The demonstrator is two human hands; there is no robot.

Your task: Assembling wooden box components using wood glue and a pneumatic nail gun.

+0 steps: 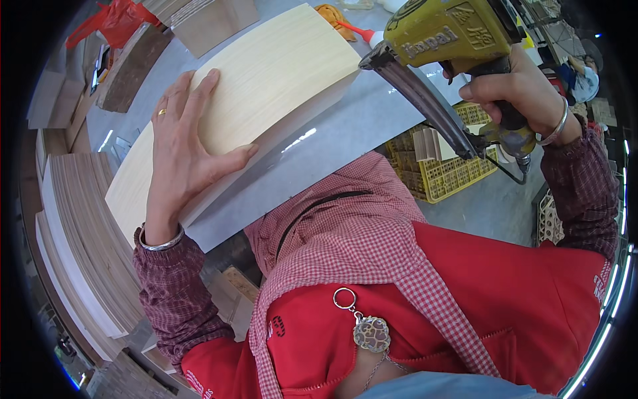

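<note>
A long box-like piece with a pale wood-grain top and white side, the wooden panel (279,73), lies across the grey table (306,159). My left hand (189,133) rests on it with fingers spread, thumb over the near edge. In my right hand (515,100) is an olive-green nail gun (452,40), gripped by its handle. The gun's nose sits at the panel's right end; whether it touches cannot be made out. A dark magazine slants down from the nose toward me, and an air hose is joined below the handle.
Stacked boards (86,239) stand at the left. Beyond the panel are more pale boards (209,23), a brown block (133,66), a red plastic bag (113,23), an orange cloth (332,20) and a red-tipped bottle (372,36). A yellow crate (458,179) holds pieces at right; another person (585,80) is farther off.
</note>
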